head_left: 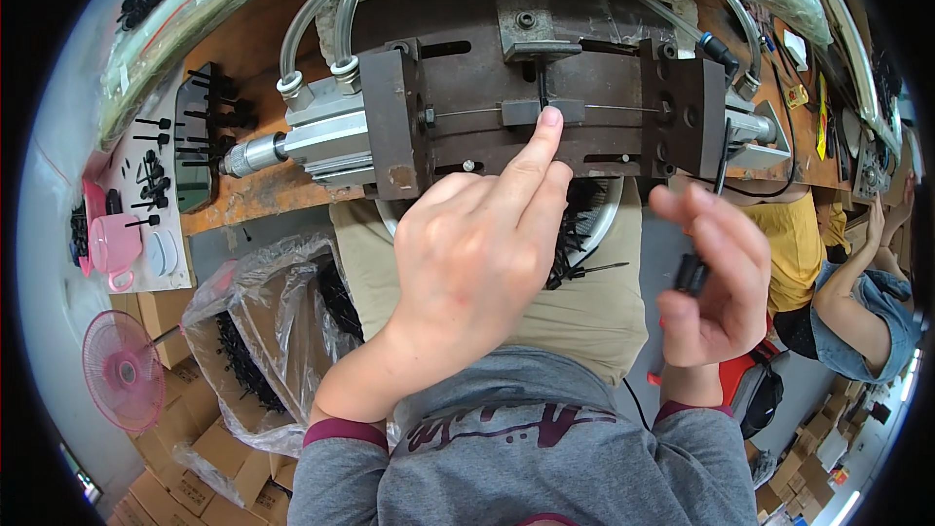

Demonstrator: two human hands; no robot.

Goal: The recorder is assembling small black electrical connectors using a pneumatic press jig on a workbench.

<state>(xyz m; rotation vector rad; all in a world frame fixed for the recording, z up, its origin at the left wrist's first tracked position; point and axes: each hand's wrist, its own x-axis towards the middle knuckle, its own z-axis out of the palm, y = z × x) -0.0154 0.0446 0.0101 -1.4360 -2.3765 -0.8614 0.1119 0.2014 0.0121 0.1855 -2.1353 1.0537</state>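
Observation:
My left hand (477, 244) reaches over the dark metal fixture (467, 151) with its index finger stretched out. That fingertip touches the front of a small dark grey block (516, 114), where a thin black rod (542, 83) stands out behind it. The remaining fingers bend beneath the hand and are partly hidden. To the right, my right hand (721, 273) is closed around a black plastic part (691, 275) with a thick head and a thin stem. Its stem shows above the fingers, near the fixture's right end.
Pneumatic cylinders (331, 136) with clear hoses flank the fixture. Black stemmed parts (151, 175) lie at left beside a pink cup (115, 244). Below are a plastic-lined box (263, 341) and a pink fan (124, 370). Another person (862, 302) sits at right.

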